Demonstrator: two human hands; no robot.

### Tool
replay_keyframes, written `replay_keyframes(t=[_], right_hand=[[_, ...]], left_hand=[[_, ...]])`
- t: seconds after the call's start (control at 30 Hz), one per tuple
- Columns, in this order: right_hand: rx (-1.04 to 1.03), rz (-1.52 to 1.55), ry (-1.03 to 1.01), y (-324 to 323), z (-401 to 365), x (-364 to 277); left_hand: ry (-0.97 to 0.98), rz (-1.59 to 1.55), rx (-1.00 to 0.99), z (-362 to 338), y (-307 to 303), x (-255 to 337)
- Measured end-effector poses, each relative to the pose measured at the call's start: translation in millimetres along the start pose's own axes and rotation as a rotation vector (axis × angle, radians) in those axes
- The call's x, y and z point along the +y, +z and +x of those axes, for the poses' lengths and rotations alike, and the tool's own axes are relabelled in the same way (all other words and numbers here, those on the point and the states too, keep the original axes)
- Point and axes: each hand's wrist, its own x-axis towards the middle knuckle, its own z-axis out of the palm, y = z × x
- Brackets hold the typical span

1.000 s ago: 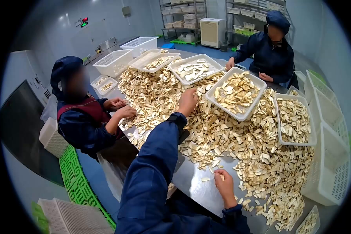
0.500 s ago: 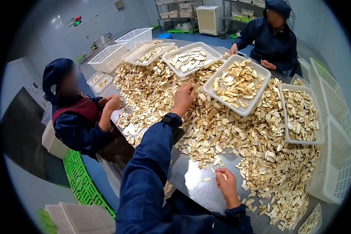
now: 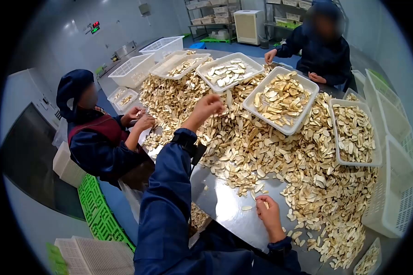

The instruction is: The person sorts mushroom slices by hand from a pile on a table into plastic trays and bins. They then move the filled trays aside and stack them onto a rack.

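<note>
A wide heap of pale, brown-edged dried mushroom slices [image 3: 261,151] covers much of the metal table [image 3: 229,206]. My left hand [image 3: 207,109] is over the heap, just below a white tray [image 3: 257,68] with scattered pale slices in it. Motion smears its fingers, and I see nothing clear in them. Close to the heap's front edge, my right hand [image 3: 269,214] has its fingers closed on a small pale slice [image 3: 266,205]. A single loose slice [image 3: 247,208] lies on the metal left of that hand.
Another white tray [image 3: 303,123] of slices rests on the heap, and a fuller one [image 3: 378,156] stands at right. White perforated baskets [image 3: 390,201] line the right edge. One co-worker [image 3: 101,133] works at left, another [image 3: 323,50] across the table. Green pallets [image 3: 101,211] lie at lower left.
My left hand has shifted slightly left and its fingers have turned more to the right. My right hand stays nearly in place. The left co-worker's hands have come closer to the heap.
</note>
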Motion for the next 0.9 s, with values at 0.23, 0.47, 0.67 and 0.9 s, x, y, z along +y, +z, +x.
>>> replay_keyframes(t=[0.23,0.47,0.67,0.9], right_hand=[[-0.005,-0.040,-0.036,0,3,8],[-0.011,-0.010,0.004,-1,-1,0],[-0.003,-0.032,-0.008,0,1,3],[0.004,-0.044,0.010,-2,3,7]], left_hand=[[0.175,0.544,0.143,-8,51,-64],[0.214,0.749,0.220,-10,104,-70],[0.065,0.236,0.170,-23,97,-101],[-0.219,-0.298,-0.115,-77,100,-64]])
